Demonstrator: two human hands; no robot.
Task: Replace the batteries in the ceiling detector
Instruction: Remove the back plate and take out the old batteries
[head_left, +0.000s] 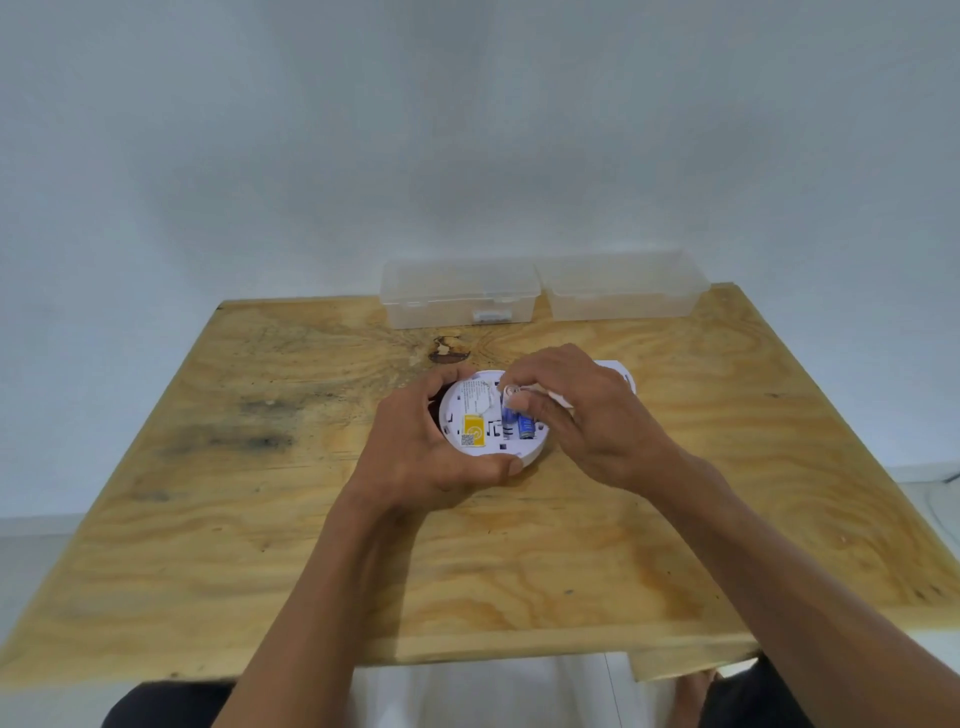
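A round white ceiling detector (480, 415) is held back side up over the middle of the wooden table (260, 519). It bears a yellow label and a QR code. My left hand (415, 447) is wrapped around its left and near rim. Two blue batteries (519, 423) lie side by side in its compartment. My right hand (587, 415) reaches in from the right, and its fingertips pinch the top end of one blue battery. A white part, perhaps the detector's cover (621, 376), lies on the table behind my right hand, mostly hidden.
Two clear plastic boxes stand at the far edge of the table, a closed one (460, 293) and another (626, 286) to its right. A dark knot (449, 351) marks the wood just beyond the detector.
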